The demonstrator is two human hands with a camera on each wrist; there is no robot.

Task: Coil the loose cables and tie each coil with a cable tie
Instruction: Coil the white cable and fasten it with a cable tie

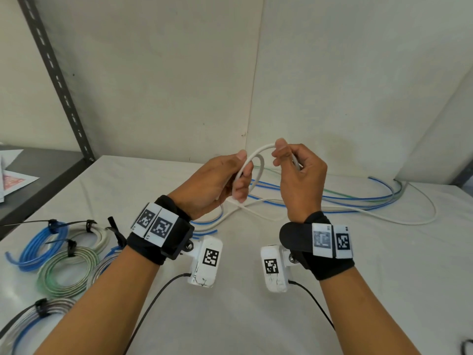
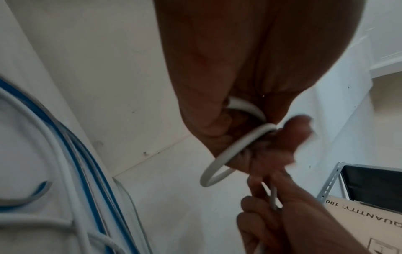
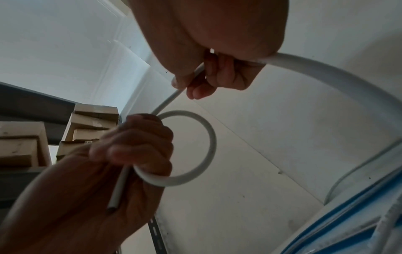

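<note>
Above the table, both hands hold a white cable (image 1: 258,152) bent into a small loop. My left hand (image 1: 242,175) grips the loop's left side, fingers curled round it. My right hand (image 1: 280,155) pinches the strand at the top right between thumb and fingers. In the right wrist view the loop (image 3: 210,142) forms a full ring beside the left hand (image 3: 135,146), and the cut cable end (image 3: 114,203) pokes out below that fist. The rest of the white cable (image 1: 399,220) trails over the table among loose blue and green cables (image 1: 358,199).
At the front left lie several tied coils: blue (image 1: 42,249), white (image 1: 98,234), green (image 1: 65,274) and grey-blue (image 1: 38,312), each with a black cable tie. A metal shelf upright (image 1: 58,80) stands at the left, with cardboard boxes (image 3: 91,123) on shelving. The wall is close behind.
</note>
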